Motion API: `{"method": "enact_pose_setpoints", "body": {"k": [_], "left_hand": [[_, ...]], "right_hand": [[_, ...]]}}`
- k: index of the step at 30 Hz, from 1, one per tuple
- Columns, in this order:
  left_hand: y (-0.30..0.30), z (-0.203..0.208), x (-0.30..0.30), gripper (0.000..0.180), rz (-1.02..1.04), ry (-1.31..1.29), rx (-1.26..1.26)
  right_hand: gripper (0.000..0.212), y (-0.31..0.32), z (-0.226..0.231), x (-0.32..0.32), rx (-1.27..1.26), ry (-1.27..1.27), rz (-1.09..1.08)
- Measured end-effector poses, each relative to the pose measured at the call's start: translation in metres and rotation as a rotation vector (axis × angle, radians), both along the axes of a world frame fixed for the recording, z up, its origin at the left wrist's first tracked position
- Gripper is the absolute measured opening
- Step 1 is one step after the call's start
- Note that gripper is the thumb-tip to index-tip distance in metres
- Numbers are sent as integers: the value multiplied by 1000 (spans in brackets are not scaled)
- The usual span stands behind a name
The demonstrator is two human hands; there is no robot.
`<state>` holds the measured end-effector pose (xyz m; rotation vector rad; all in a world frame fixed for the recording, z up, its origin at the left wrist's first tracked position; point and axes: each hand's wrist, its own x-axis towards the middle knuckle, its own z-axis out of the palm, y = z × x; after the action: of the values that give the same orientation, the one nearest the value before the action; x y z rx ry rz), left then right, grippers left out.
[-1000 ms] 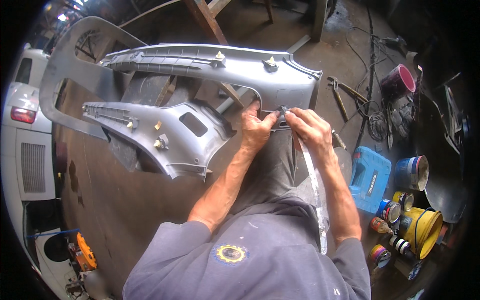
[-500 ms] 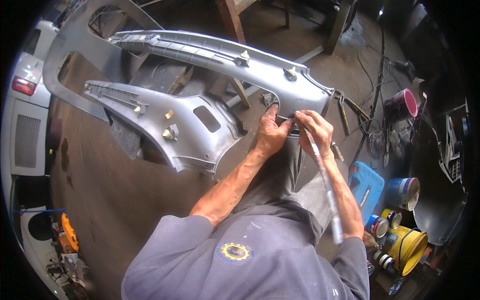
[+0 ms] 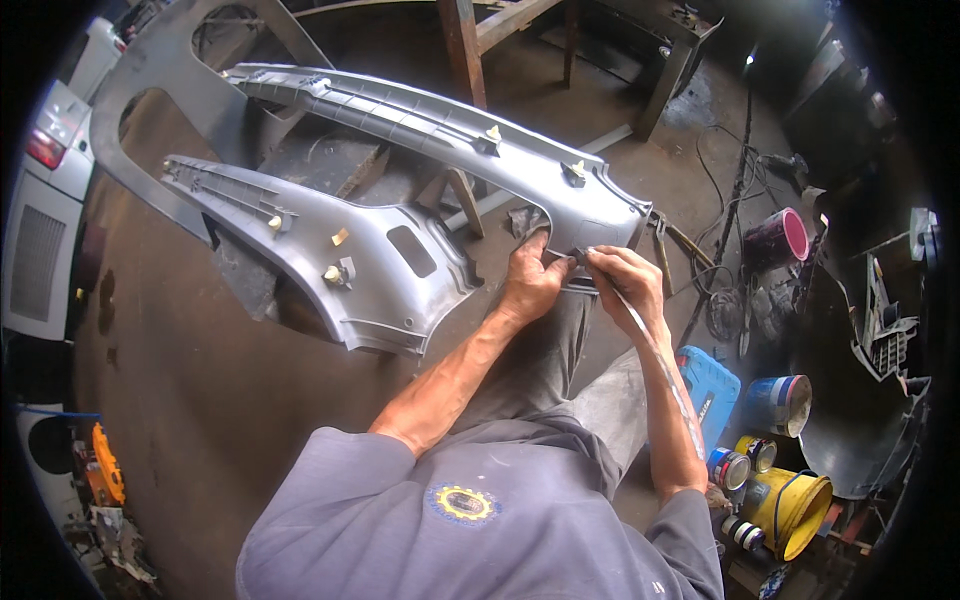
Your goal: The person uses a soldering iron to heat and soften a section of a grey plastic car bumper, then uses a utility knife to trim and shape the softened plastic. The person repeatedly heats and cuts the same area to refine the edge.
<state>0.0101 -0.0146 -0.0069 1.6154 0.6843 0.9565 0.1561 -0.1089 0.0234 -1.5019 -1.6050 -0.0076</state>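
Note:
A long silver-grey trim panel (image 3: pixel 460 125) stretches from the far left to its wide end in front of me, over my leg. At that end my left hand (image 3: pixel 530 275) is closed on the near edge, thumb toward the right hand. My right hand (image 3: pixel 628 278) pinches a long, thin, pale strip with dark stains (image 3: pixel 665 365), one end at the panel edge, the rest running back along my forearm. The strip's exact kind is unclear. A second grey trim panel (image 3: pixel 370 265), with a rectangular opening and yellowish clips, lies left of my hands.
Pliers-like tools with long handles (image 3: pixel 662 245) lie beyond the panel's right end. To the right are a pink-rimmed bucket (image 3: pixel 795 235), a blue case (image 3: pixel 705 390), a yellow bucket (image 3: pixel 785 510) and cables. A large grey sheet with cut-outs (image 3: pixel 120 150) stands at far left, near a white vehicle (image 3: pixel 45 240).
The strip has turned, showing a narrower face, and its rear end lies closer along my right forearm. Both hands stay at the panel edge. The whole view has shifted slightly.

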Motion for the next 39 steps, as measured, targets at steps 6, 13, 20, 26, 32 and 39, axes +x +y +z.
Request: {"method": "enact_pose_setpoints", "body": {"k": [6,13,20,26,32,39], "left_hand": [[-1,-2,0,33,12,18,51],[1,-5,0,31,43,21,86],[1,-4,3,26,72,8,151],[0,-6,7,32,61,53,179],[2,0,3,29,-45,-29,-61],[10,-8,12,27,6,124,-15]], "right_hand": [[11,-1,-33,-21,242,224,-156],[15,13,-36,-27,296,129,-154],[12,20,-13,-26,152,50,-183],[13,19,27,11,-229,-158,41],[17,6,33,9,61,-300,109],[6,-33,70,-3,437,-64,-69]]}}
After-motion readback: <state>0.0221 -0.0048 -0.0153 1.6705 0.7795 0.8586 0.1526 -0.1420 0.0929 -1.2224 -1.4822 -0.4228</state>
